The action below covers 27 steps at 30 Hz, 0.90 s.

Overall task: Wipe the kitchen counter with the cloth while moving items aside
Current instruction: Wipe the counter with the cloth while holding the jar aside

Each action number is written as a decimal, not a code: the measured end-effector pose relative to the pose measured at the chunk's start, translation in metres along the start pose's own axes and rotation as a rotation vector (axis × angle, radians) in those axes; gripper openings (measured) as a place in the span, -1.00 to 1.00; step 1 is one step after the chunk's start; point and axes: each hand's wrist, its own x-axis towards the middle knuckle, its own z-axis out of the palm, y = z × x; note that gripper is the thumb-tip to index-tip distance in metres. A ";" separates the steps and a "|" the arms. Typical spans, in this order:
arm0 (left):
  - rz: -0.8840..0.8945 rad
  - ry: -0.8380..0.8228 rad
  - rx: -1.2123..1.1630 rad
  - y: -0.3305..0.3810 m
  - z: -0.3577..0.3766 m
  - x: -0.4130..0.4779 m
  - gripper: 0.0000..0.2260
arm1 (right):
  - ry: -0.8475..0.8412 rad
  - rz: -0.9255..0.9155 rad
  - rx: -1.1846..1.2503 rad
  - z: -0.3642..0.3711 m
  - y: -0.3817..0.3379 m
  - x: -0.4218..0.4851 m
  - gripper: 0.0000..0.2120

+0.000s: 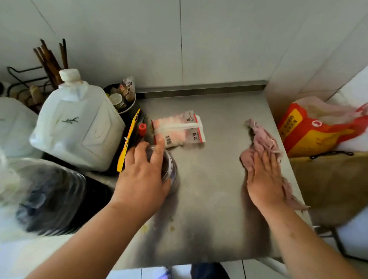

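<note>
Left grip [143, 175] curls round jar [171, 170]; right grip [263, 180] flat on cloth [261, 140]; packet [179, 128] print too blurred.

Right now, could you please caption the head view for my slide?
Right hand presses pink cloth on steel counter; left hand grips a clear jar.

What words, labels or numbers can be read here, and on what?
No text is clear enough to quote.
White packet: barcode and dark characters, too blurred to read.
Orange sack: printed characters, too blurred to read.
White jug: a dark sprig mark, no words.
</note>
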 end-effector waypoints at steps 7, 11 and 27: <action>0.091 0.007 0.019 -0.012 0.003 -0.021 -0.20 | 0.084 -0.148 0.059 0.032 -0.070 -0.051 -0.49; 0.149 0.003 -0.005 -0.021 0.005 -0.040 -0.22 | 0.052 -0.222 0.083 0.048 -0.103 -0.087 -0.49; 0.213 -0.006 -0.002 -0.039 0.005 -0.069 -0.24 | 0.114 -0.253 0.056 0.052 -0.064 -0.145 -0.44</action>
